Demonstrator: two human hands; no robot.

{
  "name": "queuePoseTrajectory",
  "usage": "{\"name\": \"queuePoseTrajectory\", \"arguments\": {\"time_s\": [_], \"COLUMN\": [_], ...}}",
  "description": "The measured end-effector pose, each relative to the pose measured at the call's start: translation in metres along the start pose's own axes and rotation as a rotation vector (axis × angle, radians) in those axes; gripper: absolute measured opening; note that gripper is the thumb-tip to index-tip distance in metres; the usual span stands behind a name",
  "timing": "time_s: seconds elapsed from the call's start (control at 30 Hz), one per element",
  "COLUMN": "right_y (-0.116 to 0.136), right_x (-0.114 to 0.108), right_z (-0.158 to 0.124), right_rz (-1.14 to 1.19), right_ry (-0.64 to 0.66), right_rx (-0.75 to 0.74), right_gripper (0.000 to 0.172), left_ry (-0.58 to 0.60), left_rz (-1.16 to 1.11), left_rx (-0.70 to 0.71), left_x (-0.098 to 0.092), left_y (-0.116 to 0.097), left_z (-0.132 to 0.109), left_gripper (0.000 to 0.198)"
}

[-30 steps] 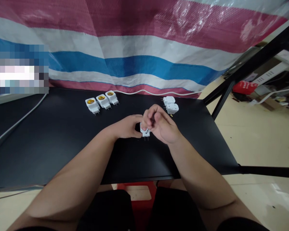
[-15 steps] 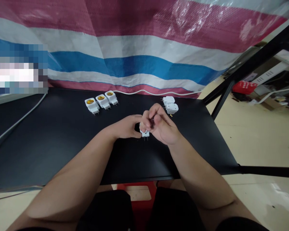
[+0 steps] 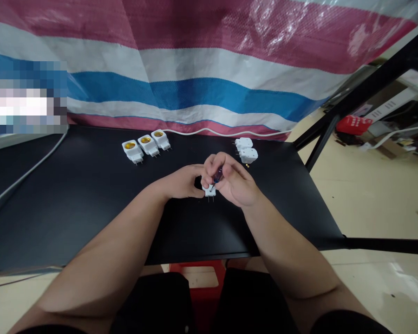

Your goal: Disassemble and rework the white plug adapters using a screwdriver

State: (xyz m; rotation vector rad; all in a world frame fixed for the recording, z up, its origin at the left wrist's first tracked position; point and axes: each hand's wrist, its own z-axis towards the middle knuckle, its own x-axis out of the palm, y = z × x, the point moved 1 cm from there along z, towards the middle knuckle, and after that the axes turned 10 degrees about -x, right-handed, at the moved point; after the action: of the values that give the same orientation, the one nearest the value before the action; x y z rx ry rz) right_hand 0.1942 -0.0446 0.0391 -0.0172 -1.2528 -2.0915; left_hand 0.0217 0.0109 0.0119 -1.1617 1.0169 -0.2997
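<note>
My left hand (image 3: pixel 185 182) grips a white plug-in lamp socket (image 3: pixel 210 191) from its left side, its two metal prongs pointing toward me. Much of that socket is covered by my fingers. My right hand (image 3: pixel 234 181) is closed around a small screwdriver (image 3: pixel 218 175) with a dark, see-through handle. The shaft slants down to the white face of the socket near its prong end. Three white lamp sockets (image 3: pixel 145 144) with gold-coloured openings lie in a row behind my left hand. Behind my right hand sit two more (image 3: pixel 248 156), with holes in their upper faces.
Tiny brass-coloured pieces (image 3: pixel 247 165) lie beside the right-hand pair. A white cable (image 3: pixel 209 131) runs along the back of the black table (image 3: pixel 101 204), below a striped plastic sheet (image 3: pixel 202 93). A black metal frame (image 3: pixel 334 116) stands at the right.
My right hand has turned slightly, and the screwdriver's handle and shaft show more clearly now. My left hand keeps its hold on the socket.
</note>
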Motion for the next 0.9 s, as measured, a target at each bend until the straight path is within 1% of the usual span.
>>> {"name": "queuePoseTrajectory", "arguments": {"time_s": [0.07, 0.17, 0.3, 0.47, 0.53, 0.63, 0.73, 0.9], "right_y": [-0.0004, -0.0002, 0.002, 0.0043, 0.0046, 0.0046, 0.0046, 0.0045], "right_x": [-0.001, -0.0014, 0.0014, 0.0034, 0.0027, 0.0019, 0.002, 0.0011], "right_z": [-0.0005, -0.0019, -0.0014, 0.0021, 0.0025, 0.0011, -0.0007, 0.0001], "right_rz": [-0.005, 0.03, 0.055, 0.019, 0.007, -0.009, -0.009, -0.005], "right_ry": [0.007, 0.029, -0.001, -0.11, -0.113, -0.066, -0.078, -0.093], "right_rx": [0.017, 0.046, 0.066, 0.065, 0.06, 0.108, 0.125, 0.083], "right_gripper": [0.044, 0.055, 0.05, 0.049, 0.053, 0.062, 0.058, 0.047], "left_ry": [0.005, 0.023, 0.01, 0.002, -0.001, -0.002, -0.006, -0.001], "left_rz": [0.001, 0.042, 0.076, 0.037, 0.041, 0.069, 0.069, 0.049], "left_rx": [0.009, -0.023, -0.055, -0.015, -0.006, -0.02, -0.019, 0.012], "left_x": [-0.0002, -0.0011, -0.0017, -0.0004, -0.0003, -0.0005, -0.0008, -0.001], "left_y": [0.0007, 0.0017, 0.0017, 0.0043, 0.0052, 0.0053, 0.0047, 0.0046], "left_z": [0.0003, 0.0005, 0.0, -0.0001, 0.0002, 0.0005, 0.0004, 0.0002], "left_gripper": [0.018, 0.024, 0.032, 0.026, 0.027, 0.033, 0.033, 0.026]}}
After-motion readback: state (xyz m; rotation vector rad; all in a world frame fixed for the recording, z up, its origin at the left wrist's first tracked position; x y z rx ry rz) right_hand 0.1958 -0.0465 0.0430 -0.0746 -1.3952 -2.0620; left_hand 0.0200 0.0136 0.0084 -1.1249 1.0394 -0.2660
